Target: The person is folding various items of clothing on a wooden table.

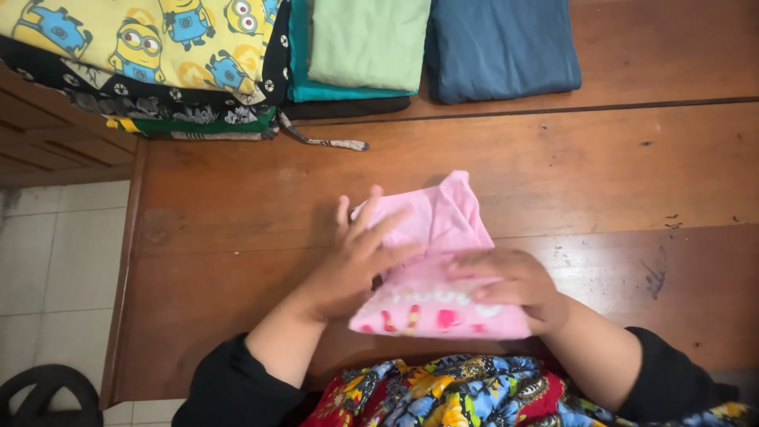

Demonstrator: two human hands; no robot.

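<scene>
Furthest left, off the table's edge, is pale tiled floor (63,261) with a dark curved object (43,391) in the corner that I can't make out. Up on the wooden table (237,229), at its far left, sits a stack of folded cloth (150,87) topped by a yellow piece printed with cartoon figures (142,35), squared up and pushed back, I'd judge, to keep the near boards free for working. Next along is a pale green folded piece (368,39) lying on a teal one (304,79), and beyond those a dark blue fold (502,47), each pile apart from its neighbour. Nearer me, my left hand (356,257) lies flat with fingers spread and released, pressing down on the left part of the pink garment (443,269), which rests folded on the table just in front of me. My right hand (514,289) rests on its lower right part, fingers bent and pressing on the cloth; whether they pinch a layer I can't tell. Both palms bear down, I think, to keep the fold flat and stop it springing open. No box, basket or other container shows anywhere; the piles simply sit on bare wood. At the bottom edge lies bright flowered fabric (474,391), partly under my forearms.
</scene>
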